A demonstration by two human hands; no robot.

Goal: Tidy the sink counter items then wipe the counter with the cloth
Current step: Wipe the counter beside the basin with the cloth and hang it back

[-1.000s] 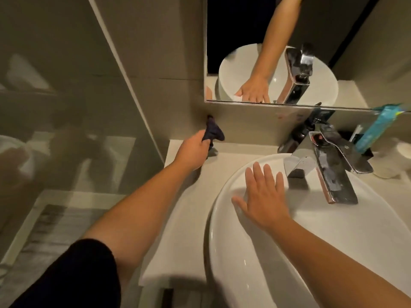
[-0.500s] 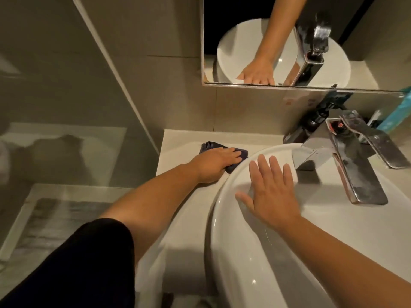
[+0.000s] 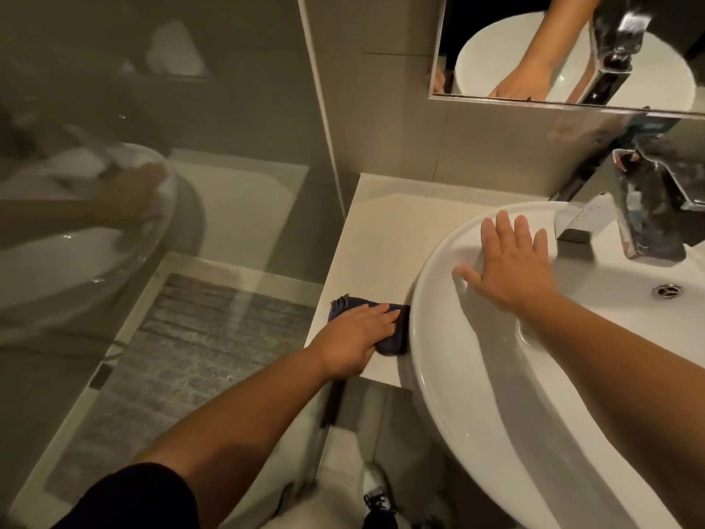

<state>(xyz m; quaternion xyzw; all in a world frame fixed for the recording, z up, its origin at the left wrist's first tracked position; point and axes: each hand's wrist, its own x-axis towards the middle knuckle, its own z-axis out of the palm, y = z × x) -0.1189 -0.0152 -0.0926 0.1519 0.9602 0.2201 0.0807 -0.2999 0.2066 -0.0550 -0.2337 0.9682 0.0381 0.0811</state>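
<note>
A dark blue cloth (image 3: 396, 337) lies on the pale counter (image 3: 377, 238) near its front edge, squeezed against the side of the white basin (image 3: 477, 406). My left hand (image 3: 353, 337) presses flat on top of the cloth and hides most of it. My right hand (image 3: 509, 267) rests palm down with fingers spread on the basin's rear left rim, holding nothing.
A chrome faucet (image 3: 644, 219) juts over the basin at the right, with the drain (image 3: 667, 290) below it. A mirror (image 3: 572, 47) hangs on the back wall. A glass shower panel (image 3: 152, 185) borders the counter's left edge. A shoe (image 3: 375, 494) shows on the floor.
My left hand has dragged the cloth from the counter's back corner along the basin's side toward the front edge. My right hand has stayed on the basin rim.
</note>
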